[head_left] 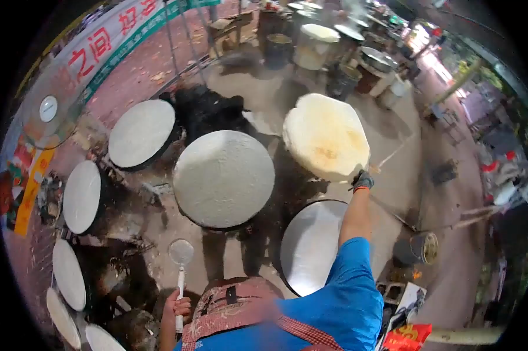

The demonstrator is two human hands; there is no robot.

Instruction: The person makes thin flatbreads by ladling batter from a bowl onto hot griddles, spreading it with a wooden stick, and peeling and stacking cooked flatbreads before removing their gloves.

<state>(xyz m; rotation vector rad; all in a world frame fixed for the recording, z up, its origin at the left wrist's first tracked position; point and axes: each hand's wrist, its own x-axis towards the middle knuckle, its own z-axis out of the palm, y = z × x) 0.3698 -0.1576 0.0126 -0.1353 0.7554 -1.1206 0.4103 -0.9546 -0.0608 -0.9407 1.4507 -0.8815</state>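
My left hand is closed around the white handle of a ladle, whose round, shallow bowl points away from me. My right hand, in a dark glove with an orange cuff, is at the near right edge of a large, thin pale pancake. Its fingers look closed on that edge, though they are small and partly blurred. Brown patches mark the pancake near this side; whether others lie under it, I cannot tell. Below my right arm is a bare round griddle, partly covered by the arm.
A round griddle coated with pale batter stands in front of me. Several more coated griddles curve along the left, including one griddle at the upper left. Buckets and a white-topped drum stand at the back. A metal bucket is at the right.
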